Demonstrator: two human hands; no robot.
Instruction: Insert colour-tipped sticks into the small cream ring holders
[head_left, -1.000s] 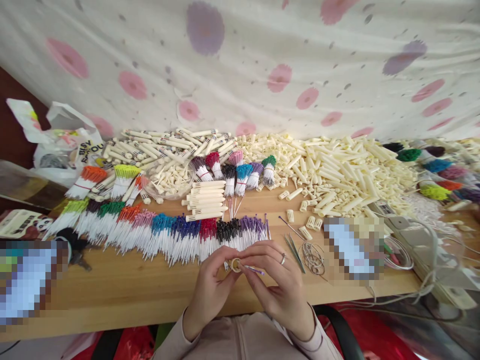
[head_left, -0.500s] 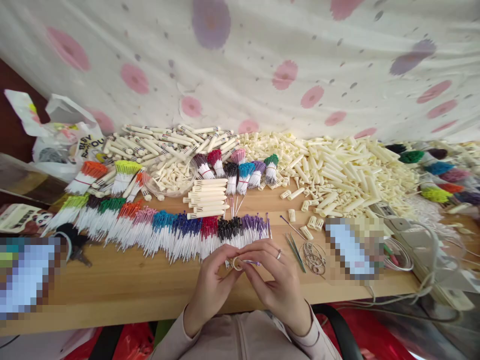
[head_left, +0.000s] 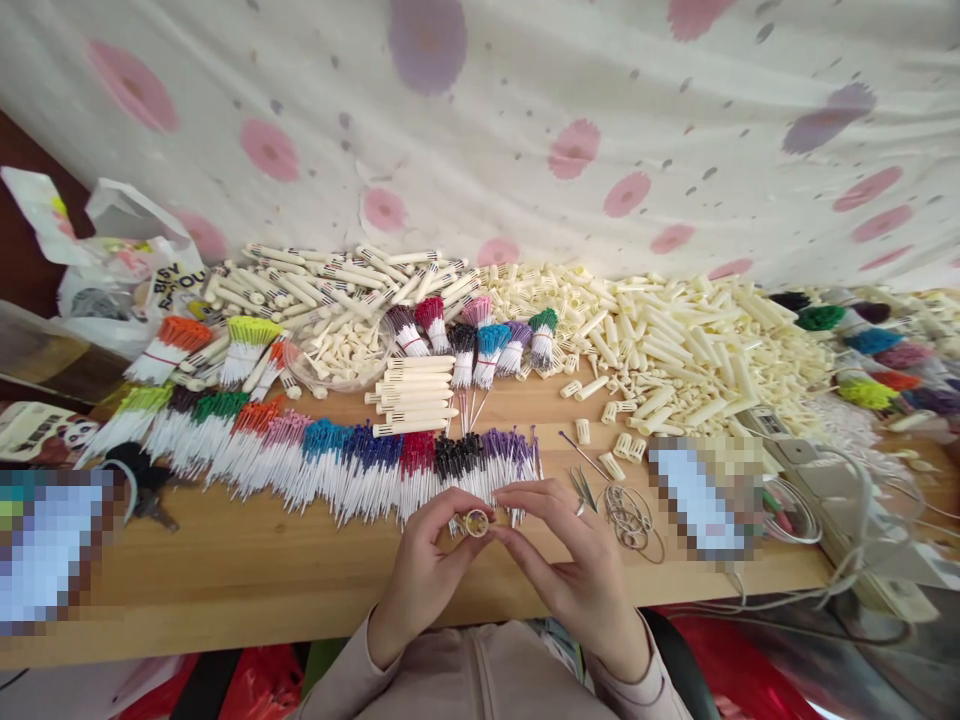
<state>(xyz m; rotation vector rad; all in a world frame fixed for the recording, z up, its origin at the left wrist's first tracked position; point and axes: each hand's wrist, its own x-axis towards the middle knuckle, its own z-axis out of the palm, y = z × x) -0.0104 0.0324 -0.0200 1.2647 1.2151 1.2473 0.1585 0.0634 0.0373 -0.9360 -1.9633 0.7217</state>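
My left hand [head_left: 433, 560] pinches a cream pen barrel [head_left: 477, 523] between thumb and fingers, its round end facing me. Small coloured bits show inside the round opening, too small to make out singly. Beside it on the right is my right hand [head_left: 577, 560], with thumb and forefinger apart. Its thumb tip is at the barrel's edge; whether it touches, I cannot tell. Beyond my hands lies a row of white-stemmed pen refills sorted by colour, with purple refills [head_left: 511, 455] and black refills [head_left: 459, 460] nearest.
Cream pen barrels [head_left: 416, 385] are stacked behind the row. Loose cream parts [head_left: 675, 340] pile up along the curtain. Tweezers [head_left: 582, 488], coiled springs or rings [head_left: 634, 522], a phone [head_left: 697, 505] and a power strip [head_left: 847, 540] lie on the right.
The purple refill between my right fingers is no longer visible there. My right hand has shifted slightly right with its fingers spread, and the barrel's opening now faces me more squarely.
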